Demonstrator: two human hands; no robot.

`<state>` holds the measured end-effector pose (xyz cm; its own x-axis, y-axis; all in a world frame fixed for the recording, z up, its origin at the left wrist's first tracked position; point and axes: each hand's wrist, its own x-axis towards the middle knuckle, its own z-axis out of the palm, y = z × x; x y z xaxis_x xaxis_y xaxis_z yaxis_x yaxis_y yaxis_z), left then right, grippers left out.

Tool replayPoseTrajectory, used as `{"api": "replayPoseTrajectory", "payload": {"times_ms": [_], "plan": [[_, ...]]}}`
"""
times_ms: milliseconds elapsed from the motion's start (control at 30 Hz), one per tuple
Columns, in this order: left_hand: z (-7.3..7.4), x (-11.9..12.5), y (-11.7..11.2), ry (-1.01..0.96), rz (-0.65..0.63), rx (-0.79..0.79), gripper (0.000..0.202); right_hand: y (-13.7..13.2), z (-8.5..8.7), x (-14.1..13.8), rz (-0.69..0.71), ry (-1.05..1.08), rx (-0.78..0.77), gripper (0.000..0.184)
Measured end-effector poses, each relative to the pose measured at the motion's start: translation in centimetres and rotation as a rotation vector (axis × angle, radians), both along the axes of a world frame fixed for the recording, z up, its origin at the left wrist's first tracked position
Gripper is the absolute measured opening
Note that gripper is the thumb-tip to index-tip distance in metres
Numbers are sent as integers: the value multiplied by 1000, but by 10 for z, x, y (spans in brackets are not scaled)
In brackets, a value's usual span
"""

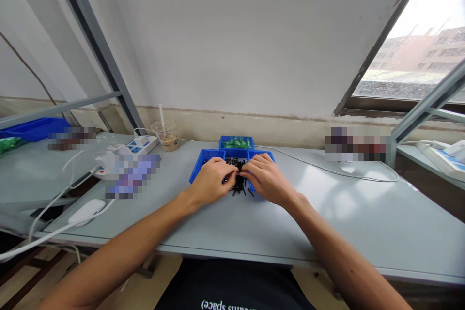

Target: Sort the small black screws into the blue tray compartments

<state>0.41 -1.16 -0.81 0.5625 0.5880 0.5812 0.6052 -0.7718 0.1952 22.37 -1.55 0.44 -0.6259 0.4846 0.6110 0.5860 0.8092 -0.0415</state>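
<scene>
My left hand [214,180] and my right hand [267,177] meet over a pile of small black stick-like parts [239,186] on the table. Thumbs and fingertips of both are pinched together, almost touching each other. Whatever they pinch is too small to make out. Beside my left hand stands a blue bin [198,167], and another blue bin [271,156] is partly covered by my right hand. Behind the pile, a third blue bin [236,138] holds green pieces [237,143].
A plastic drink cup [169,139] with a straw stands at the back left, near a white power strip [143,144]. A white cable [327,170] runs along the right side of the grey table [363,223]. Blurred items lie on both sides.
</scene>
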Motion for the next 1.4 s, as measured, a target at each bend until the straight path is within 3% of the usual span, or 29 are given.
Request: {"api": "replayPoseTrajectory", "payload": {"times_ms": [333,533,1133,1400], "plan": [[1,0,-1,12,-9,-19,19,-3,2,0,25,6,-3,8],[0,0,-1,25,-26,-20,19,-1,2,0,25,-26,28,22],[1,0,-1,22,-45,-7,19,-1,2,-1,33,-4,4,26],[1,0,-2,23,-16,-46,20,-3,2,-1,40,11,-5,12]]}}
